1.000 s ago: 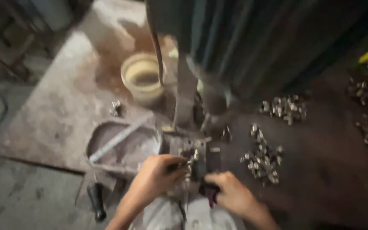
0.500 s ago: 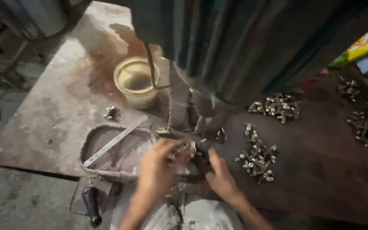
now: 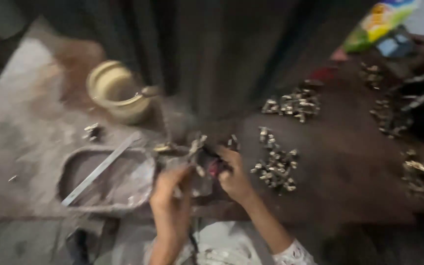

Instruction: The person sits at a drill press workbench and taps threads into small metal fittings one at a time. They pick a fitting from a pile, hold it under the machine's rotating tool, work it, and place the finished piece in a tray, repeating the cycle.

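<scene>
A small metal part (image 3: 199, 147), blurred, sits at the bench's centre under a dark machine (image 3: 212, 59). The left hand (image 3: 170, 196), at six o'clock from it, reaches up with fingers curled toward it; whether they pinch anything cannot be told. The right hand (image 3: 234, 176), at four o'clock, closes its fingertips on something small and reddish (image 3: 214, 168). A pile of fittings (image 3: 276, 167) lies at three o'clock, a tray (image 3: 106, 179) at eight, a bowl (image 3: 116, 91) at ten.
</scene>
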